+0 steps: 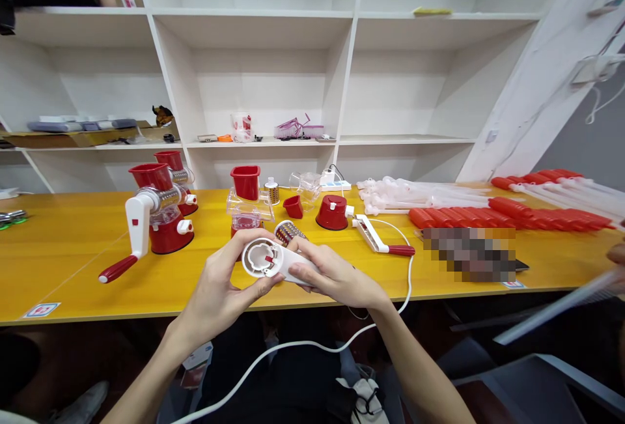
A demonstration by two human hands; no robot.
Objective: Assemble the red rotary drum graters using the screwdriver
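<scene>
In front of me, above the table's front edge, a white crank arm [289, 264] of a rotary grater is held in both hands. My left hand [219, 284] grips its round end, whose hollow socket with a small red tab faces me. Around the narrower end my right hand [336, 274] is closed, hiding that end. Just behind the hands lies a grater drum [289, 231]. Behind my left hand stand a clear grater body [251, 208] and a red hopper [245, 182]. A red base [333, 212] and another crank with a red handle [381, 238] lie to the right.
Assembled red-and-white graters [168, 228] stand on the yellow table [88, 228] at left. Red handles [454, 217] and white plastic parts [415, 195] are piled at right. A white cable [312, 344] crosses my lap. Another person's hand [618, 253] shows at the right edge.
</scene>
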